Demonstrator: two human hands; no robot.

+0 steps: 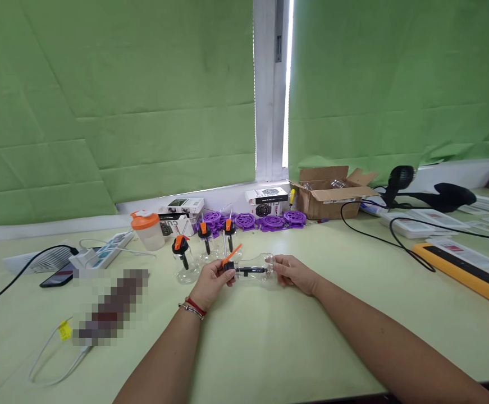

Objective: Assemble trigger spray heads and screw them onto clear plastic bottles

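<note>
A clear bottle (252, 264) lies on its side between my hands, just over the table. It has a black cap, an orange lever and a dark rod-like part inside. My left hand (213, 280) is closed round the cap end, thumb on the black cap. At the base, my right hand (292, 274) grips the bottle with its fingers curled around it. Close behind my left hand stand similar clear bottles with black-and-orange caps: one (185, 269) at the left, another (205, 238) in the middle and a third (229, 229) nearest the held one.
Purple plastic parts (244, 221) lie along the wall beside printed boxes (265, 202). An open cardboard box (328, 196) stands right of them. To the left are an orange-lidded shaker cup (147, 230) and a power strip (112, 249). A yellow-and-black bar (463, 275) lies at right, near black cables.
</note>
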